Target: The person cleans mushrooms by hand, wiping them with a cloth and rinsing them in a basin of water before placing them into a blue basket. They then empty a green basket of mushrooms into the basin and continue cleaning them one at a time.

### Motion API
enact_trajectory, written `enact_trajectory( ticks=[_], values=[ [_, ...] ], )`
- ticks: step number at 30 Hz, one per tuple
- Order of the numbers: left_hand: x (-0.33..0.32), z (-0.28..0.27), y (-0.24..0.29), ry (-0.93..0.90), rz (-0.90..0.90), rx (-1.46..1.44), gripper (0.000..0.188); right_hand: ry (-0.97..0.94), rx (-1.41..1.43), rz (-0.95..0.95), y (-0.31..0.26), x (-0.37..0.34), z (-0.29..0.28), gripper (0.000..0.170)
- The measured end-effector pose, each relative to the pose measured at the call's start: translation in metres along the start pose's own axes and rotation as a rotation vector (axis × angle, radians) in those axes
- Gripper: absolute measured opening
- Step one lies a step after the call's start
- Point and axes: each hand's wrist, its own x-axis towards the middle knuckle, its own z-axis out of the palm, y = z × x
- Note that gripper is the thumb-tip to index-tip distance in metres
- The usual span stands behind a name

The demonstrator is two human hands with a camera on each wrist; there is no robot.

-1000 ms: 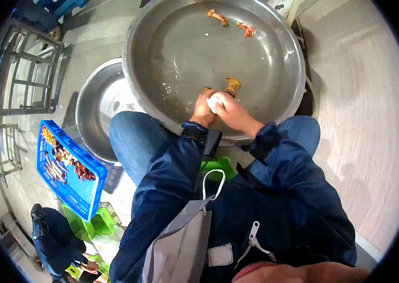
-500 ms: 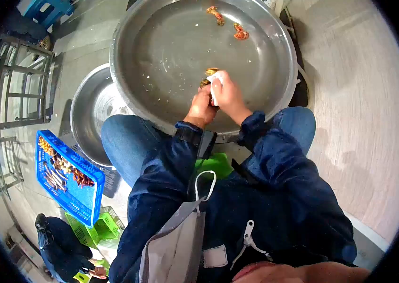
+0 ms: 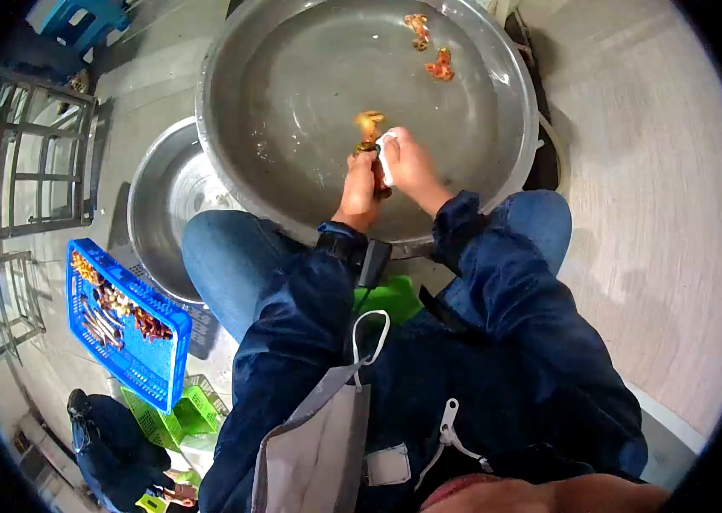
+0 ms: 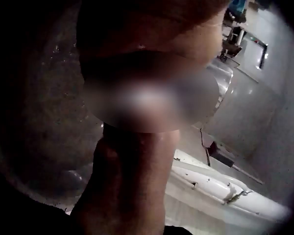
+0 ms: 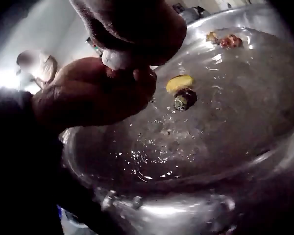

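Observation:
Over the near side of a large metal basin of water, my two hands work close together. My left hand grips a reddish-brown mushroom, mostly hidden between the hands. My right hand holds a white sponge against it; in the right wrist view the sponge shows between both hands. Just past the left fingertips is a yellow mushroom with a dark lower part, and the right wrist view shows this yellow piece at the water. The left wrist view is dark and blurred over the hand.
Two reddish mushrooms float at the basin's far side. A smaller metal basin stands to the left. Nearer is a blue basket with sorted mushrooms, beside green baskets and another person. Metal racks stand far left.
The right hand has shifted with the sponge along the held mushroom, and the hands have turned. The floating yellow mushroom has moved left relative to the hands. The reddish mushrooms have drifted right.

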Motion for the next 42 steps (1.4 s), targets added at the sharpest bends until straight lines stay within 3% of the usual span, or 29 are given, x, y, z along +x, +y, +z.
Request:
enact_trajectory(
  ticks=[1,4,5,6,7,8,9,10,11,14,16,18,19,22,25,28,30,32,34,35,36,37,38,39,42],
  values=[
    [0.0,-0.009,0.004,-0.146,0.033,0.058,0.019,0.015,0.022,-0.024,0.005,0.003,0.0,0.024],
    [0.003,0.0,0.006,0.01,0.087,0.074,0.02,0.016,0.308,-0.008,0.002,-0.005,0.001,0.026],
    [0.005,0.001,0.0,-0.018,0.204,0.013,0.022,0.008,0.391,-0.044,-0.001,-0.011,0.003,0.027],
    [0.013,-0.007,-0.004,-0.203,0.312,0.016,0.025,0.031,0.351,-0.089,-0.019,-0.018,-0.001,0.026],
    [0.021,-0.016,-0.009,-0.22,0.57,0.303,0.027,0.094,0.273,-0.164,-0.017,-0.018,0.002,0.027],
    [0.027,-0.022,-0.019,-0.177,0.511,0.343,0.027,0.159,0.194,-0.237,-0.015,-0.017,0.004,0.027],
    [0.019,-0.017,-0.015,-0.136,0.451,0.382,0.027,0.089,0.217,-0.046,0.0,-0.007,0.008,0.028],
    [-0.012,0.008,0.009,-0.034,0.083,0.164,0.026,0.015,0.24,0.14,0.02,0.006,0.013,0.028],
    [-0.003,0.004,0.002,-0.092,0.12,0.09,0.032,-0.025,0.356,0.203,0.033,0.009,0.013,0.031],
    [-0.009,0.007,0.013,-0.292,0.127,-0.052,0.041,0.094,0.472,0.112,0.02,0.001,-0.001,0.034],
    [0.002,0.002,0.009,-0.132,0.087,-0.155,0.045,0.094,0.544,-0.002,-0.028,-0.018,-0.018,0.029],
    [0.011,-0.006,0.005,-0.027,0.044,-0.288,0.045,0.212,0.089,-0.375,-0.026,-0.022,-0.007,0.024],
    [0.013,-0.008,0.002,-0.005,0.01,-0.322,0.042,0.156,-0.033,-0.54,-0.029,-0.024,-0.008,0.022],
    [0.005,-0.002,-0.006,0.031,-0.013,-0.329,0.036,0.175,-0.066,-0.432,-0.016,-0.021,0.001,0.018],
    [-0.002,0.002,-0.002,0.037,-0.072,-0.269,0.034,0.066,0.301,0.02,-0.002,0.003,0.003,0.022],
    [0.005,0.004,0.001,0.023,-0.085,-0.308,0.037,0.095,0.57,-0.135,-0.011,-0.015,-0.01,0.026],
    [0.031,-0.012,-0.021,-0.029,-0.106,-0.36,0.037,0.171,0.226,-0.331,-0.027,-0.034,-0.01,0.025],
    [0.084,-0.042,-0.079,-0.298,0.561,0.062,0.036,0.198,-0.28,-0.755,-0.02,-0.033,-0.002,0.026],
    [0.063,-0.029,-0.067,-0.207,0.588,0.097,0.036,0.092,0.048,-0.565,-0.013,-0.026,0.005,0.027],
    [0.052,-0.022,-0.058,-0.161,0.6,0.115,0.036,0.082,0.158,-0.349,-0.014,-0.023,0.007,0.028],
    [0.047,-0.013,-0.05,-0.147,0.401,-0.046,0.034,0.08,0.242,-0.114,-0.01,-0.019,0.005,0.028],
    [0.043,-0.004,-0.043,-0.102,0.211,-0.223,0.033,0.046,0.353,-0.15,0.024,0.001,0.007,0.029],
    [0.034,0.0,-0.032,-0.096,0.176,-0.247,0.033,0.021,0.462,-0.187,0.052,0.015,0.009,0.029],
    [0.024,0.004,-0.02,-0.088,0.141,-0.27,0.032,0.058,0.434,-0.137,0.027,0.005,0.0,0.029],
    [0.007,0.009,-0.002,-0.095,0.081,-0.377,0.033,0.064,0.21,-0.397,-0.032,-0.029,-0.011,0.028]
  ],
)
